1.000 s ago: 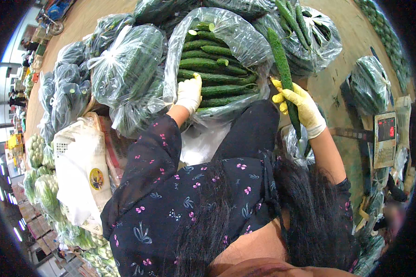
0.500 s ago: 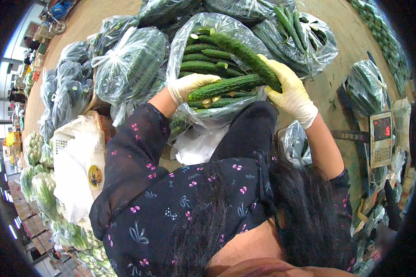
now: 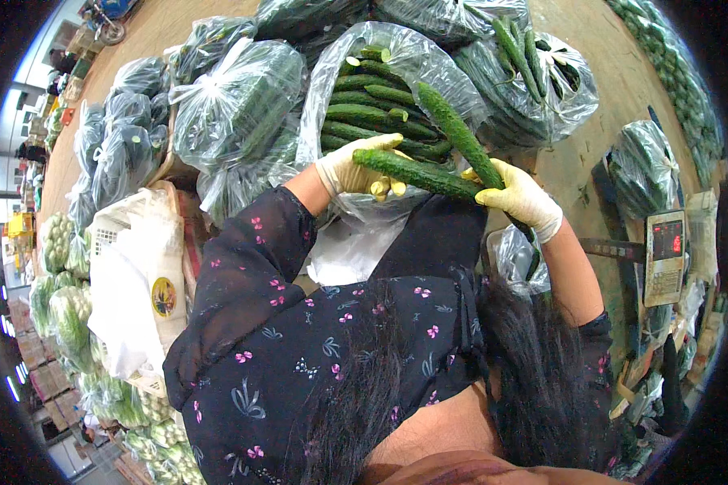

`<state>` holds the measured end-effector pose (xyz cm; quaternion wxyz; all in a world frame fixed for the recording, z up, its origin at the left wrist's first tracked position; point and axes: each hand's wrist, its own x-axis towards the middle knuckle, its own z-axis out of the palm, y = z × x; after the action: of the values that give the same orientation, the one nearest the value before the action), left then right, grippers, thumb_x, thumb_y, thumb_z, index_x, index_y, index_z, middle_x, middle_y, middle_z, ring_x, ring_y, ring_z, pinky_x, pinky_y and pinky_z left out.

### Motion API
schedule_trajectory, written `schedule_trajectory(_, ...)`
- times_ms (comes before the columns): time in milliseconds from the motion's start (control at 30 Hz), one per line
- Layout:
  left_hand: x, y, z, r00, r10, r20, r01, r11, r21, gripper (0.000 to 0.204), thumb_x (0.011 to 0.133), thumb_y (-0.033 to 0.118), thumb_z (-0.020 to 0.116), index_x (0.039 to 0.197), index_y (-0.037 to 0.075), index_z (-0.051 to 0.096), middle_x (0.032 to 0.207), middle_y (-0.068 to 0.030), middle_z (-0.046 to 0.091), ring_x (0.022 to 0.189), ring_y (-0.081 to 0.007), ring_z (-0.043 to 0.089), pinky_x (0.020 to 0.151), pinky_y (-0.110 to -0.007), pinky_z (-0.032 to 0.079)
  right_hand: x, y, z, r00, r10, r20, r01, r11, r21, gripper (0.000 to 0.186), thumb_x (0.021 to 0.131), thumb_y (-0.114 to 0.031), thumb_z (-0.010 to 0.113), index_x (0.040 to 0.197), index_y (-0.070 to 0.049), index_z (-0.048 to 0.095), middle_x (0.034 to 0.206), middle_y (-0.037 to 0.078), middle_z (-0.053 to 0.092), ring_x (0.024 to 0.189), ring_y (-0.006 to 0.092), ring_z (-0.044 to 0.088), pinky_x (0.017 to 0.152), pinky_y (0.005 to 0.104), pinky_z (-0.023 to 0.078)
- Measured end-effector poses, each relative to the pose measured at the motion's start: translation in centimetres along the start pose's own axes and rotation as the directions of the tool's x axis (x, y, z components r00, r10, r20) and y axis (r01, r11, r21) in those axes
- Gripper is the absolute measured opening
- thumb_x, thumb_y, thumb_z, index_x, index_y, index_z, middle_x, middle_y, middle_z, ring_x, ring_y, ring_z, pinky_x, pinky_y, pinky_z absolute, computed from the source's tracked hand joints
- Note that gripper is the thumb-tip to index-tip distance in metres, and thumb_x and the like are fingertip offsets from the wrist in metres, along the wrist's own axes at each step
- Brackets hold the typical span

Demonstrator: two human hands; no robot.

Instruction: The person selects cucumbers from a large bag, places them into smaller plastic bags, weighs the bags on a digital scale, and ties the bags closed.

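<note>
Both my hands wear pale yellow gloves. My left hand is closed around the left end of a dark green cucumber, which slants down to the right across my lap. My right hand grips another long cucumber by its lower part, its upper end pointing away from me. The two cucumbers cross near my right fingers, which also lie by the first one's right end. Just beyond my hands, an open clear plastic bag holds several cucumbers laid in a stack.
Tied bags of cucumbers stand at the left and far side. Loose cucumbers lie on a bag at the far right. A scale display stands right, near a bagged load. A white crate with white sheeting sits left.
My right hand has come lower and nearer, and its cucumber has swung steeper, its top end moving right. The left-hand cucumber has shifted right and down, its right end now lower.
</note>
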<state>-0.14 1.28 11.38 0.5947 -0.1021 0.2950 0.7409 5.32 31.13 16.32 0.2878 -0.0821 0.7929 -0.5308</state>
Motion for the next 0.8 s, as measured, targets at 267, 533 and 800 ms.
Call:
schedule_trajectory(267,-2.2,2.3,1.2,0.997,0.057,-0.049,-0.041,0.961,0.274,0.068,0.089,0.054,0.039,0.108,-0.010,0.055,0.092,-0.0227,0.065,0.070,-0.0298,0.065,0.054,-0.035,0.053,-0.8,0.0,0.4,0.996,-0.026,-0.086,0.026,1.000,0.001,0.044,0.072,-0.004,0.064,0.114,0.002,0.053,0.107,0.006,0.060,0.097,0.0125,0.054,0.088,0.0268,0.042)
schedule_trajectory(533,-3.1,2.0,3.8,0.952,0.224,-0.210,0.121,0.354,0.927,0.039,0.083,0.024,0.056,0.114,0.001,0.055,0.079,-0.0080,0.064,0.063,-0.0122,0.059,0.058,-0.026,0.049,-1.1,0.2,1.2,0.955,-0.116,-0.274,-0.018,0.897,-0.441,0.044,0.072,-0.010,0.069,0.113,-0.003,0.053,0.093,0.013,0.065,0.086,0.0192,0.062,0.080,0.0305,0.047)
schedule_trajectory(800,-3.0,-1.6,5.9,0.802,0.596,-0.048,0.180,-0.164,0.970,0.036,0.073,0.028,0.055,0.095,0.000,0.062,0.080,-0.0203,0.063,0.074,-0.0287,0.063,0.071,-0.035,0.049,-3.3,-0.8,1.9,0.950,-0.101,-0.296,-0.068,0.857,-0.511,0.043,0.072,-0.012,0.069,0.110,-0.004,0.054,0.094,0.016,0.065,0.089,0.0276,0.064,0.079,0.0333,0.047)
